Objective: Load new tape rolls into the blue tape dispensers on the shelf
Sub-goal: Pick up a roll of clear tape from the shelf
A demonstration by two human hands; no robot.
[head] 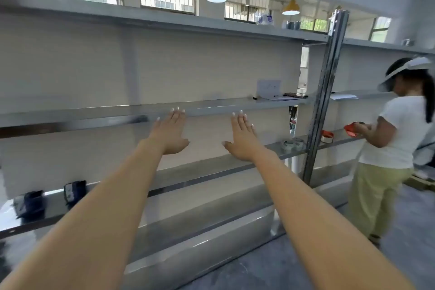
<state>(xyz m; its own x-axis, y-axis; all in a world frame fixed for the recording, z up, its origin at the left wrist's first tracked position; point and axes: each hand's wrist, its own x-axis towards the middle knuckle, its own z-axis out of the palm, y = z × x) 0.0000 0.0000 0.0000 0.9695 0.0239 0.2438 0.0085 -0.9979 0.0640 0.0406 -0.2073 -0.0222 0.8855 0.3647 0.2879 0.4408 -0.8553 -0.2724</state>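
Left hand [171, 133], right hand [242, 139]: fingers straight, grip empty, both raised before the shelf [211, 107]. Blue tape dispensers [75, 192] sit lower left, tape rolls [293, 145] far right. Rolls probably light and stiff; take by the outer rim.

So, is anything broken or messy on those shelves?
Nothing looks broken or spilled. The blue dispensers stand at the left end of the shelf, and the tape rolls are far along it by the post. The left hand and right hand are open and empty.
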